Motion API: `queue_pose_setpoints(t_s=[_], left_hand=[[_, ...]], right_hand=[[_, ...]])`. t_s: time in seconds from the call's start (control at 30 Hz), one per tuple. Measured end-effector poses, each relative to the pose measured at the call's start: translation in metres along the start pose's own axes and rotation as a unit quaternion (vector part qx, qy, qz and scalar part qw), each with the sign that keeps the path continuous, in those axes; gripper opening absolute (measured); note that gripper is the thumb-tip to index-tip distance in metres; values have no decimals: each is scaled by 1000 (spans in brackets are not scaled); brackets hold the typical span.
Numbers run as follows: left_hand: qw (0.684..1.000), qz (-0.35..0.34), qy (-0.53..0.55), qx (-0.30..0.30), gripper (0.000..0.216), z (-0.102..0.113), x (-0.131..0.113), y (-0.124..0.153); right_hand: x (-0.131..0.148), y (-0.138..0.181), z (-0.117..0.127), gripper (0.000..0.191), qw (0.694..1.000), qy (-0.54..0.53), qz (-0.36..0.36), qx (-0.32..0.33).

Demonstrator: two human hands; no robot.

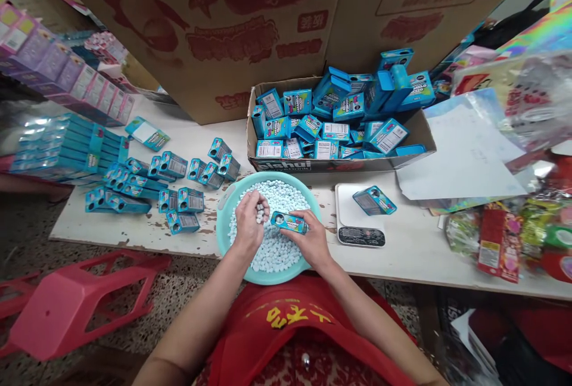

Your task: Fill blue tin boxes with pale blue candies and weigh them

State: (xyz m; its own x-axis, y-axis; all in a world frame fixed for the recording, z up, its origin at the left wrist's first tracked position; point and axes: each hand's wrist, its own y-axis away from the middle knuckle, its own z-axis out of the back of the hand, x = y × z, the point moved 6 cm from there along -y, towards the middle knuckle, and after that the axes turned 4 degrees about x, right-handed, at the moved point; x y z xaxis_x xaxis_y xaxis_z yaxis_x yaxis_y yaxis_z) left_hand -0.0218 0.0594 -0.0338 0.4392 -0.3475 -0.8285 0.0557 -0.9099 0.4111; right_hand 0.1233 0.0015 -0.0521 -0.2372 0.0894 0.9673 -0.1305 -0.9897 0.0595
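1. Two hands meet over a teal basin [223, 219] at the near edge of the table [402, 249]. The basin is heaped with small pale-blue pellets [277, 249].
2. The left hand [249, 222] is curled nearly closed, its fingers bent down around a few pellets that show between fingertips and palm.
3. The right hand [313, 240] pinches a small blue box [289, 222] between thumb and fingers.
4. This box lies just to the right of the left hand. Its long axis runs left to right with a slight tilt, and its left end almost touches the left fingertips. Only the right hand holds it.
5. It is bright blue with a colourful printed label and a dark round spot near its left end. Whether that end is open I cannot tell.
6. Just right of the basin, a white scale [360, 225] bears a second box [374, 200]. Behind, a cardboard carton [415, 130] holds many more.
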Motion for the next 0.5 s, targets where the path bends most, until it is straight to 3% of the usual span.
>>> queue_pose_setpoints(t_s=[0.2, 0.3, 0.37, 0.43, 0.5], left_hand=[[1000, -10, -9, 7, 28, -23, 1, 2], [1000, -2, -19, -5, 30, -17, 2, -8], [995, -4, -99, 6, 30, -6, 3, -19], [959, -18, -277, 55, 28, 2, 5, -30], [871, -56, -473, 122, 23, 4, 12, -38]], right_hand=[[3, -3, -3, 30, 1000, 7, 3, -11], [6, -1, 6, 31, 1000, -8, -8, -18], [11, 5, 20, 32, 999, -28, -10, -28], [15, 16, 41, 34, 998, -46, -5, -33], [16, 32, 65, 34, 998, -53, -9, -37]])
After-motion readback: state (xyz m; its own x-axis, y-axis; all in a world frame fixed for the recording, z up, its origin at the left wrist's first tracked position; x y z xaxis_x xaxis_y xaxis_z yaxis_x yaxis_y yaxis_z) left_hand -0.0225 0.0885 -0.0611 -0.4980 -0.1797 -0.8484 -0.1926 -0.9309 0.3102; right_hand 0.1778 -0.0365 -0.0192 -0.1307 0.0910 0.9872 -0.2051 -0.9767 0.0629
